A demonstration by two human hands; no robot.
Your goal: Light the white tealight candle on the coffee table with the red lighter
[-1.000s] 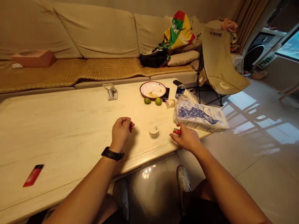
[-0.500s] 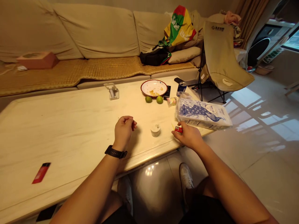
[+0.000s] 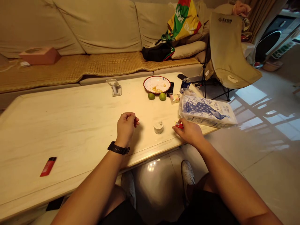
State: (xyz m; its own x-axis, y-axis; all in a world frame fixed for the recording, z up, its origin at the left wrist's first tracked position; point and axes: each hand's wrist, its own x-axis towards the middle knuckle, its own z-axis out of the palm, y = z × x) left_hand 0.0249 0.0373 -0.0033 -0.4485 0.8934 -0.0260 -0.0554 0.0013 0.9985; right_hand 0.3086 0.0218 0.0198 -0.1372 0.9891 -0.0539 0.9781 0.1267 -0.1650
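My right hand [image 3: 191,132] grips a small red lighter [image 3: 179,125] between thumb and fingers, low above the table's near right edge. A faint yellowish streak shows by the lighter's top. To its left, a small round white tub [image 3: 158,128] stands upright on the table, with a dark mark on its top. My left hand [image 3: 126,126], a black band on its wrist, hovers left of the tub, apart from it. Its fingers are curled with the thumb pressed against them; whether something small is pinched there I cannot make out.
On the pale table [image 3: 82,125] lie a red, black-ended object [image 3: 48,167], a stand [image 3: 114,87], a plate with scraps [image 3: 150,80], two limes [image 3: 162,96], a can [image 3: 185,83] and a tissue pack [image 3: 208,109]. Behind are a sofa [image 3: 100,28] and a folding chair [image 3: 231,53].
The view has shifted a little, so things on the table appear higher and farther right. My right hand with the lighter is slightly closer to the tub. My left hand keeps its pose.
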